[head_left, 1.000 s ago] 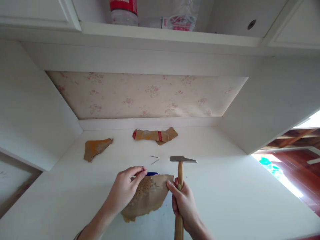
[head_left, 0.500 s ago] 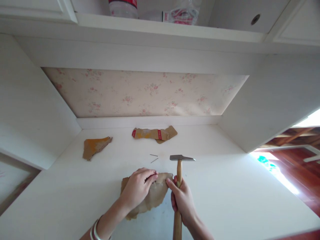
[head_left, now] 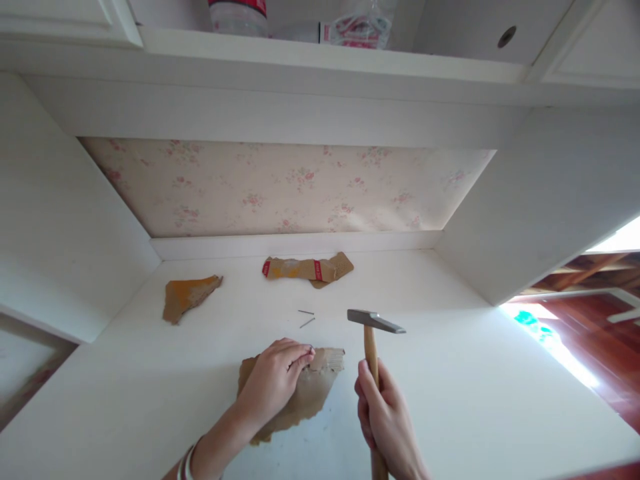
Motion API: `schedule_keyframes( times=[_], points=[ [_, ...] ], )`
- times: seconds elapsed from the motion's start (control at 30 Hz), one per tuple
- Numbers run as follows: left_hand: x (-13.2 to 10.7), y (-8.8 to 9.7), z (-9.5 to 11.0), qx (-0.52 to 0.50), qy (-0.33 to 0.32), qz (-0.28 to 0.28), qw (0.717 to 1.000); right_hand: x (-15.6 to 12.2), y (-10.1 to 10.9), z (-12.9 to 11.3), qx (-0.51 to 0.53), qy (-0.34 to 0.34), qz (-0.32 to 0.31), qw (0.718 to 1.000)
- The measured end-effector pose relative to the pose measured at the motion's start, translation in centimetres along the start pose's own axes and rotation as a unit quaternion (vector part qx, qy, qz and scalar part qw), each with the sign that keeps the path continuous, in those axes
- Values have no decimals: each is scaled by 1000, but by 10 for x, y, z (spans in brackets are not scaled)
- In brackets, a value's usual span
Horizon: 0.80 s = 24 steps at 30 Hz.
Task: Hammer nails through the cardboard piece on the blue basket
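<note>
My right hand [head_left: 383, 417] is wrapped round the wooden handle of a hammer [head_left: 371, 343], its metal head raised at the top. My left hand [head_left: 277, 373] rests on a torn piece of brown cardboard [head_left: 305, 400], thumb and forefinger pinched together. Between those fingertips the small dark end of a nail [head_left: 312, 349] shows; most of it is hidden. Two loose nails [head_left: 307, 318] lie on the white tabletop just beyond the cardboard. To the right of the cardboard, the hammer is apart from it.
Further torn cardboard lies toward the back: an orange-stained scrap [head_left: 190, 297] at left and a strip with red tape [head_left: 307, 268] in the middle. White side panels [head_left: 540, 200] flank the tabletop [head_left: 475, 373]. Overhead, a shelf [head_left: 325, 57] holds bottles and a clear plastic package.
My right hand has let go of the cardboard's right edge and moved right with the hammer. The hammer head has tilted slightly. My left hand keeps its pinch in nearly the same place.
</note>
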State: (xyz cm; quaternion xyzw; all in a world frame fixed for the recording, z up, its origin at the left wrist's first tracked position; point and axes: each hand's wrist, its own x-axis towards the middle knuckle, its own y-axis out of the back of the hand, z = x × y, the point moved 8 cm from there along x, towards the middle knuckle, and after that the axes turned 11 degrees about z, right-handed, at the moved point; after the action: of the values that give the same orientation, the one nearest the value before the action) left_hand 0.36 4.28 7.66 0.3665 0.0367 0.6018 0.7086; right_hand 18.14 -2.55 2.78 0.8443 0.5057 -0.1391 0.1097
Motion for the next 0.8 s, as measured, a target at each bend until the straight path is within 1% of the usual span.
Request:
schedule_keyframes(
  times=[0.13, 0.23, 0.4, 0.5, 0.6, 0.73, 0.8],
  points=[
    [0, 2, -1, -9, 6, 10, 1000, -25, -10, -5, 22, -24, -94, 995],
    [-1, 3, 2, -4, -7, 10, 1000, -33, -18, -4, -11, 0, -135, 991],
    [-3, 2, 7, 24, -26, 10, 999, -31, -24, 3, -118, 74, -147, 979],
    [-3, 1, 7, 42, -30, 8, 999, -30, -26, 5, -148, 102, -160, 971],
    [-4, 0, 6, 51, -30, 1, 998, -30, -26, 5, -159, 110, -163, 967],
    [-5, 1, 6, 53, -35, 9, 998, -29, -26, 4, -151, 113, -147, 971],
    [-5, -1, 6, 61, -35, 3, 998, -29, -27, 7, -153, 116, -145, 971]
  ],
)
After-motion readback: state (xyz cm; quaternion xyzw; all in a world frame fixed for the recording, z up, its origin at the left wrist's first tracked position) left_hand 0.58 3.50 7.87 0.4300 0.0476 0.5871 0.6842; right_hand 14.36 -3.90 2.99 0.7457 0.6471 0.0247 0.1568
